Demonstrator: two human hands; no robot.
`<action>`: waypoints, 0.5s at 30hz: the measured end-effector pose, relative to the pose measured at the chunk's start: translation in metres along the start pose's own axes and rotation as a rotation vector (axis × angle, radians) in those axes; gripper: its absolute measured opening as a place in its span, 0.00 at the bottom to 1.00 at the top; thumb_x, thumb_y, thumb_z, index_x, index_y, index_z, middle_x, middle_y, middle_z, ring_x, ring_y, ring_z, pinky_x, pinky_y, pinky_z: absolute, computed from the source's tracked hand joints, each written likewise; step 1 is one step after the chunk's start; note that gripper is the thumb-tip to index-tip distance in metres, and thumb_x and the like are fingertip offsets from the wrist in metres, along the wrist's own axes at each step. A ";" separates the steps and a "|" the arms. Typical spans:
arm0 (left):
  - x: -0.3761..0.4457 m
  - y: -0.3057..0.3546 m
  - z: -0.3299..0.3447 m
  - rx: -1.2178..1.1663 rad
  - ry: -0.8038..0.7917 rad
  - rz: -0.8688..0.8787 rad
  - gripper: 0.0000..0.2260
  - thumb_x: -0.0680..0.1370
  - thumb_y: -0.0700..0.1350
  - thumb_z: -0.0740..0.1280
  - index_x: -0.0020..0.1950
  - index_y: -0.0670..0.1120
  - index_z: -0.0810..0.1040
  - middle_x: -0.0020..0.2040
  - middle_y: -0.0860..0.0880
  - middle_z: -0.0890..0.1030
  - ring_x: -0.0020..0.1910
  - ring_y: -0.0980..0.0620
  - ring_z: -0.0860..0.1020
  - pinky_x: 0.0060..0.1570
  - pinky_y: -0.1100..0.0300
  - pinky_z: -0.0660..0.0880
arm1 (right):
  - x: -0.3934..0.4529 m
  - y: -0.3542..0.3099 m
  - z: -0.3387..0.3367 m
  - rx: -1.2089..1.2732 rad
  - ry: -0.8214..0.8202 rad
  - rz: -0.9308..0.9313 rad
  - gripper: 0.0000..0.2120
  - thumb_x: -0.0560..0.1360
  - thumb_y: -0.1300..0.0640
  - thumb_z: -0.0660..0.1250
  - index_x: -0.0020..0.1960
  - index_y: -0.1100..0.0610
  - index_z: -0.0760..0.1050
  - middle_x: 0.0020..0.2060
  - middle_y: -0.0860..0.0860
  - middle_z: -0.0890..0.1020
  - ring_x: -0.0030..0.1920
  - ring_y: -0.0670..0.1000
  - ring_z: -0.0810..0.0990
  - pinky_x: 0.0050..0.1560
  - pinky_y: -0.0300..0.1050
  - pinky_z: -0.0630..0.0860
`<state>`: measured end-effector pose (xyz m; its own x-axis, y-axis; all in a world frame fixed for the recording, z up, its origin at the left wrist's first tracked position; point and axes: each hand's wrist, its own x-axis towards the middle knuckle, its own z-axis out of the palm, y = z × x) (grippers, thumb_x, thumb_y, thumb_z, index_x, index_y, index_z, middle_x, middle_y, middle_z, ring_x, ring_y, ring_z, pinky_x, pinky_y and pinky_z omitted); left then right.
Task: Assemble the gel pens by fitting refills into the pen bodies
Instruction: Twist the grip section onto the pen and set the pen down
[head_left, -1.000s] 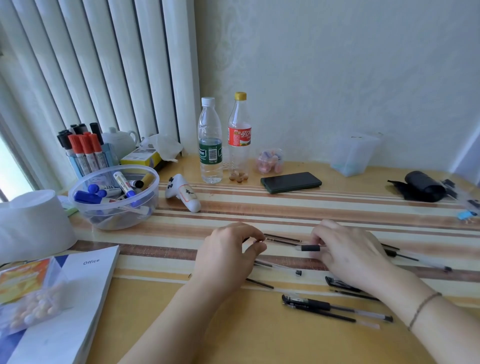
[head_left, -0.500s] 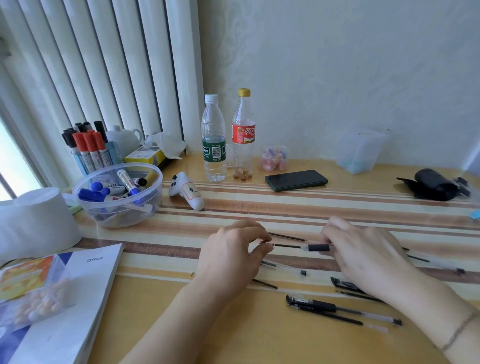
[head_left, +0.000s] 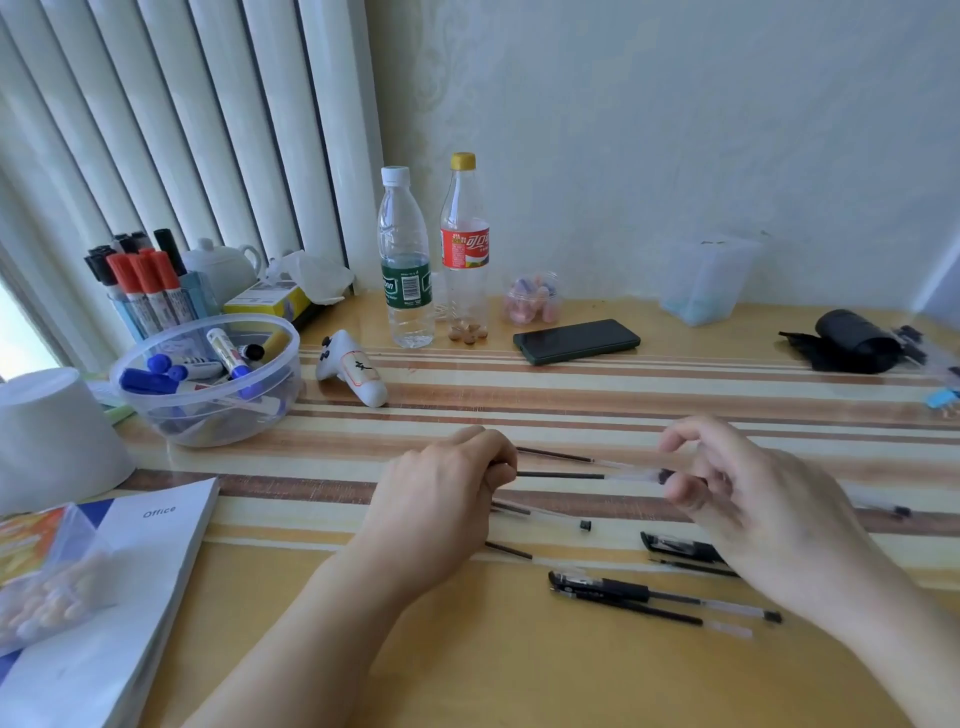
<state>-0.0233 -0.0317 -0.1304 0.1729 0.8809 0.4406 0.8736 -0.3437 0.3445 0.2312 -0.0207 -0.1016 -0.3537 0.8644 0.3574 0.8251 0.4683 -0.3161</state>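
My left hand (head_left: 447, 499) pinches the dark end of a thin refill (head_left: 561, 474) and holds it level above the desk. My right hand (head_left: 748, 499) pinches a clear pen body (head_left: 644, 475) by its black grip, with the refill's other end at the body's mouth. A second refill (head_left: 556, 456) lies just behind them. More refills (head_left: 511, 507) and a loose black cap (head_left: 675, 546) lie in front. An assembled gel pen (head_left: 665, 597) rests near the front right.
A clear bowl of markers (head_left: 208, 384) and a marker cup (head_left: 150, 291) stand at the left, with an Office booklet (head_left: 130, 582) in front. Two bottles (head_left: 405, 260), a phone (head_left: 576, 340), a white toy (head_left: 353, 374) and a black pouch (head_left: 852, 340) sit behind.
My right hand has lifted slightly and opened its upper fingers while drawing the pen body rightward. The left hand keeps its pinch on the refill. The camera shifted a little.
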 end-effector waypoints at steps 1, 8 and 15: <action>0.000 0.000 0.000 -0.002 0.016 -0.013 0.05 0.80 0.45 0.60 0.46 0.53 0.73 0.40 0.57 0.76 0.34 0.49 0.75 0.31 0.55 0.72 | -0.002 0.008 -0.001 0.017 -0.003 0.021 0.25 0.70 0.24 0.38 0.49 0.35 0.67 0.33 0.42 0.82 0.31 0.44 0.80 0.27 0.46 0.77; 0.002 0.001 0.003 -0.030 0.067 -0.028 0.06 0.80 0.43 0.61 0.44 0.53 0.73 0.33 0.62 0.71 0.31 0.52 0.71 0.29 0.57 0.71 | -0.004 0.022 0.004 0.141 -0.004 -0.019 0.03 0.76 0.42 0.60 0.47 0.34 0.73 0.39 0.38 0.80 0.34 0.45 0.78 0.31 0.40 0.72; 0.001 0.002 0.004 -0.049 0.071 -0.003 0.07 0.80 0.43 0.62 0.44 0.53 0.73 0.36 0.58 0.74 0.31 0.53 0.72 0.28 0.59 0.69 | -0.006 0.019 0.008 0.272 0.057 -0.080 0.14 0.77 0.39 0.57 0.54 0.41 0.78 0.47 0.33 0.81 0.45 0.39 0.81 0.40 0.41 0.79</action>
<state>-0.0198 -0.0306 -0.1326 0.1358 0.8574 0.4964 0.8503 -0.3580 0.3858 0.2453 -0.0157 -0.1163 -0.3813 0.8143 0.4376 0.6444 0.5735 -0.5058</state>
